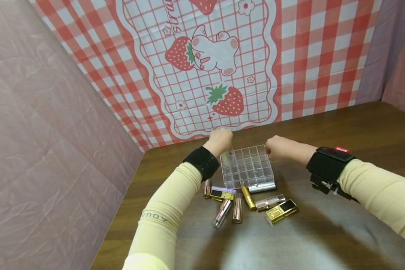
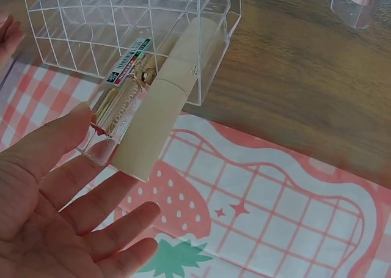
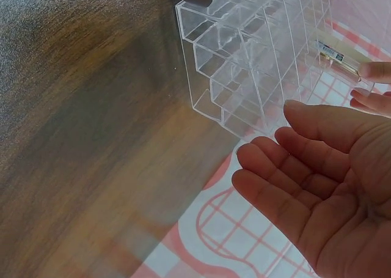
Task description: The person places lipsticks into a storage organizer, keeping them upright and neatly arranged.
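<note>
A clear acrylic lipstick organizer point(image 1: 248, 165) with a grid of compartments stands on the table. At its back left corner, my left hand point(image 1: 220, 140) pinches the end of a clear lipstick tube point(image 2: 120, 104) with gold inside and a barcode label. The tube's other end sits in a compartment. Beside it a cream lipstick tube point(image 2: 160, 101) stands in the neighbouring compartment, close to the left fingertips. My right hand point(image 3: 324, 174) is near the organizer's back right corner, its fingers loosely bent around nothing; whether it touches the organizer I cannot tell.
Several lipsticks lie in front of the organizer, among them a silver tube point(image 1: 262, 187), a gold tube point(image 1: 248, 197) and a gold case with a dark window point(image 1: 281, 211). A red checked strawberry cloth point(image 1: 222, 75) hangs behind the wooden table point(image 1: 324, 150).
</note>
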Demonstrator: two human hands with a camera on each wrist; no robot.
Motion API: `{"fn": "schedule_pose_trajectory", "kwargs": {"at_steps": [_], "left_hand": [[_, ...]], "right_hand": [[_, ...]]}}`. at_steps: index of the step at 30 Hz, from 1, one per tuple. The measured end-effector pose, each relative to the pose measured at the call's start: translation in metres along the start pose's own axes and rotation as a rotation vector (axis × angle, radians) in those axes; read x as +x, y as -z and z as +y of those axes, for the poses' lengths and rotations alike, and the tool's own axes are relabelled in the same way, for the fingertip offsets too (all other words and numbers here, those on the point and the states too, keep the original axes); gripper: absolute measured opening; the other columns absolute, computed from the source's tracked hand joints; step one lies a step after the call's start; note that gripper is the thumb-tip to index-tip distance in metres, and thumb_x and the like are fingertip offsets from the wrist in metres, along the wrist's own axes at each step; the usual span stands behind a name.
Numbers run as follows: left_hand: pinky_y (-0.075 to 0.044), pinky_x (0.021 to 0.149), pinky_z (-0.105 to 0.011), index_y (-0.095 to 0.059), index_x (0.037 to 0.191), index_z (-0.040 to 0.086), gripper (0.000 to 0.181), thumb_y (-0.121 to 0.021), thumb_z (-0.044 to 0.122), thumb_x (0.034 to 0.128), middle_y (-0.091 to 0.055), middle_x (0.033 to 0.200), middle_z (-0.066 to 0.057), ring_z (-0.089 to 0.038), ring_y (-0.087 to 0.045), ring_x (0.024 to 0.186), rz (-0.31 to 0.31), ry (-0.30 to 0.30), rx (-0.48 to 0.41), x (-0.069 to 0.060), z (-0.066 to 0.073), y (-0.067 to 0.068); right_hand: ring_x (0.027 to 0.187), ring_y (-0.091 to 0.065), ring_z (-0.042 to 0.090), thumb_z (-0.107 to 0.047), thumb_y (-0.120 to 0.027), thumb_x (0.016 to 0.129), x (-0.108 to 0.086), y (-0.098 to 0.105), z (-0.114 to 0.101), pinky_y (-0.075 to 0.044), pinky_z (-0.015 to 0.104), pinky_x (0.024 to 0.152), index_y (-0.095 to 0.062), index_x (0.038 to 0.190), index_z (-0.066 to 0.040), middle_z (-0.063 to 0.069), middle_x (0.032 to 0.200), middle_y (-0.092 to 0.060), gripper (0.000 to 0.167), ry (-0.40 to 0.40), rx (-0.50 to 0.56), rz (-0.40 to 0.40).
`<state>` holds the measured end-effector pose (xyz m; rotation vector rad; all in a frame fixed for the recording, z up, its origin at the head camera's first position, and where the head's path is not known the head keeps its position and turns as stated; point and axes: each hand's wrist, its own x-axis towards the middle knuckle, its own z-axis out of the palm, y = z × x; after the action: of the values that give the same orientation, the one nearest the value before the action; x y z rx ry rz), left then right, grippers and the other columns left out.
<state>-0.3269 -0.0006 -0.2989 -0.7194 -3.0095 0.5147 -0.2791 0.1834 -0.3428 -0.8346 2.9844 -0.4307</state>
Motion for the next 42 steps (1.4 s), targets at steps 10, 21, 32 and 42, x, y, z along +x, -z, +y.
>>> {"fn": "schedule_pose_trajectory", "kwargs": {"at_steps": [10, 21, 32, 42], "left_hand": [[-0.05, 0.081, -0.036, -0.067, 0.101, 0.013, 0.023, -0.066, 0.027, 0.0827, -0.066, 0.104, -0.002, -0.019, -0.062, 0.092, -0.005, -0.018, -0.007, -0.013, -0.001, -0.001], [-0.049, 0.079, -0.039, -0.062, 0.106, 0.01, 0.026, -0.065, 0.025, 0.0849, -0.064, 0.105, -0.005, -0.021, -0.061, 0.096, 0.005, 0.015, -0.145, -0.041, -0.019, 0.008], [-0.05, 0.072, -0.038, -0.064, 0.075, 0.014, 0.005, -0.066, 0.017, 0.079, -0.065, 0.093, -0.001, -0.017, -0.061, 0.087, 0.033, 0.06, -0.189, -0.066, -0.037, -0.003], [-0.05, 0.074, -0.04, -0.071, 0.09, 0.015, 0.012, -0.07, 0.018, 0.0785, -0.066, 0.101, -0.001, -0.02, -0.062, 0.093, 0.034, 0.081, -0.234, -0.089, -0.046, -0.017]], "right_hand": [[0.052, -0.021, 0.01, 0.008, -0.052, 0.07, -0.007, 0.007, -0.009, -0.02, 0.024, 0.05, -0.038, 0.053, -0.013, -0.005, 0.054, -0.023, 0.03, 0.025, -0.001, 0.015], [0.056, -0.026, 0.012, 0.006, -0.058, 0.072, -0.014, 0.021, -0.018, -0.025, 0.027, 0.054, -0.051, 0.061, -0.007, -0.003, 0.059, -0.034, 0.018, 0.024, -0.008, -0.022], [0.054, -0.014, 0.011, 0.012, -0.045, 0.071, -0.033, 0.02, -0.036, -0.016, 0.026, 0.051, -0.03, 0.056, -0.016, -0.005, 0.059, -0.016, 0.035, 0.065, 0.003, 0.037], [0.065, -0.06, 0.017, 0.009, -0.062, 0.07, -0.045, -0.011, -0.046, -0.048, 0.031, 0.056, -0.068, 0.079, -0.002, 0.008, 0.073, -0.065, 0.015, 0.157, -0.153, 0.086]]}}
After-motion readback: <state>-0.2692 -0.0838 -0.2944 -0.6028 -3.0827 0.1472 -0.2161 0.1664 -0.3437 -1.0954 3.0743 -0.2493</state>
